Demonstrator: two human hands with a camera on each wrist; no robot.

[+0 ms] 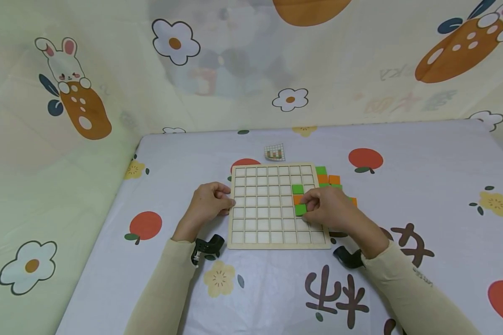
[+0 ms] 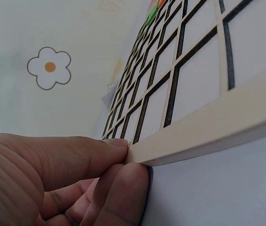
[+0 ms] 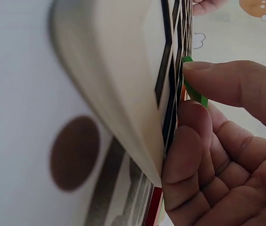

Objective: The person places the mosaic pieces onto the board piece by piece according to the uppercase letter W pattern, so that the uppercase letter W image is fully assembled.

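Observation:
A pale wooden grid board (image 1: 276, 246) lies flat on the table, its square cells mostly bare. My left hand (image 1: 207, 202) pinches its left edge, thumb on the rim (image 2: 208, 129) and bent fingers against the side. Over the right part of the board, my right hand (image 1: 335, 209) pinches a green square tile (image 1: 300, 210) between thumb and fingers; in the right wrist view this green tile (image 3: 199, 96) stands tilted at the grid. Just behind it, an orange tile (image 1: 297, 199) and another green tile (image 1: 297, 189) sit in cells of one column.
Beside the board's right edge lie loose tiles, among them a green one (image 1: 321, 170) and orange ones (image 1: 334, 179), partly hidden by my right hand. A small card with a printed grid (image 1: 274, 152) lies behind the board. The tablecloth (image 1: 268, 288) carries printed fruit and flowers.

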